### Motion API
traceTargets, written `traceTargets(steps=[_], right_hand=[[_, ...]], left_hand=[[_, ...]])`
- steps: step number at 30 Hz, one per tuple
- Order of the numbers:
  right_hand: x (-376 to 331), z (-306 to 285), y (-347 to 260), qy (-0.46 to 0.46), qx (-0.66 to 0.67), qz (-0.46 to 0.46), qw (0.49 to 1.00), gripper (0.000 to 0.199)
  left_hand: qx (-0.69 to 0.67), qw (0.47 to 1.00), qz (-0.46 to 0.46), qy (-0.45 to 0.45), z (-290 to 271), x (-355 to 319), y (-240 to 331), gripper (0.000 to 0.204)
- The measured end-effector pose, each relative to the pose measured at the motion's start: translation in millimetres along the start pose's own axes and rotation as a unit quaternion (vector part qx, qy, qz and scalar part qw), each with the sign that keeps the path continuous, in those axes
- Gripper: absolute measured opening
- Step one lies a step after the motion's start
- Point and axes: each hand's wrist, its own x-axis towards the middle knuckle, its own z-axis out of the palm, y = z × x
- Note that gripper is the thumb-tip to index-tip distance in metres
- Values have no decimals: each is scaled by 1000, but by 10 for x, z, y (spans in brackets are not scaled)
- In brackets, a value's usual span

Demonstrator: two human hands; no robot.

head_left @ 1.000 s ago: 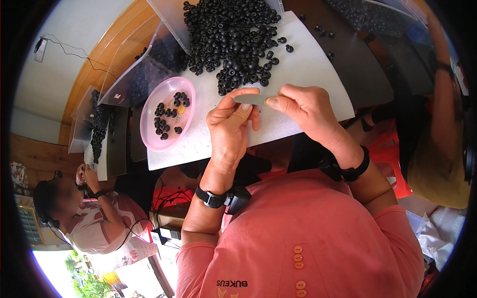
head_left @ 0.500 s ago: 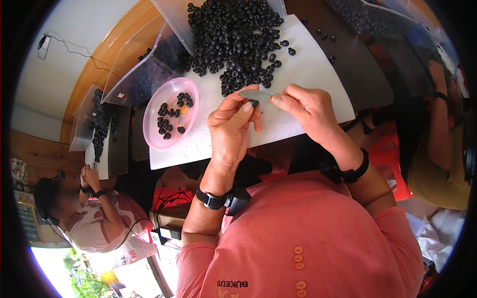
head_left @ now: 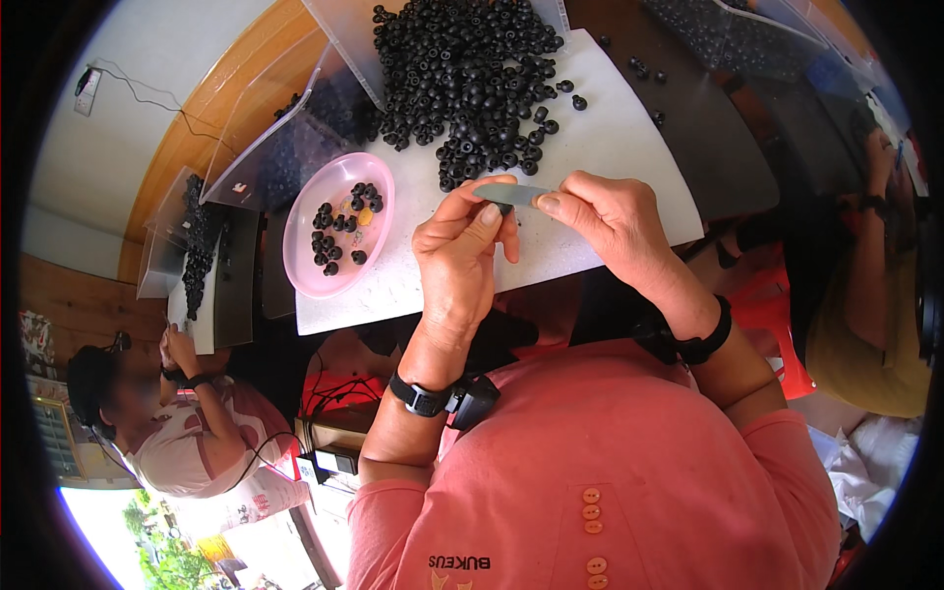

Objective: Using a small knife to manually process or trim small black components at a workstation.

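My left hand (head_left: 462, 231) pinches a small black rubber-like part (head_left: 505, 208) between thumb and fingers, above the near side of the white board (head_left: 570, 236). In my right hand (head_left: 615, 216) is a thin blade (head_left: 506, 194), gripped between thumb and forefinger. The blade lies across the top of the small part, its tip by my left fingertips. My fingers cover most of the part. Beyond my hands, a heap of black ring-shaped parts (head_left: 467, 79) spills onto the board. To the left, a pink oval plate (head_left: 307, 265) carries several black parts.
Behind the heap stands a clear plastic bin (head_left: 344, 44), with another clear bin (head_left: 280, 147) left of it. A co-worker (head_left: 192, 423) sits at the far left, and another person's arm (head_left: 870, 226) shows at the right beside a red stool (head_left: 772, 315).
The blade has tilted slightly, showing more of its flat face over the small part. Both hands stay nearly in place. At the right, the other person's arm has shifted.
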Motion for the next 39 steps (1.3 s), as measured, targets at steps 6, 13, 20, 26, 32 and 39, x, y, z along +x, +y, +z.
traceTargets(steps=[6,13,20,26,32,39], right_hand=[[-18,-11,-15,-4,0,-21,1000,41],[-48,-168,69,4,283,87,955,32],[-57,-184,-29,7,271,100,957,34],[-71,-183,22,18,310,82,947,28],[-82,-167,7,23,311,73,947,27],[-64,-105,50,25,259,87,962,30]], left_hand=[[18,1000,3,-24,-53,2,-37,24],[303,926,197,106,-415,60,634,22],[651,697,273,127,-792,112,804,28],[683,673,282,-10,-407,287,346,17],[761,597,250,-51,-394,475,205,19],[700,657,267,-87,-318,401,212,17]])
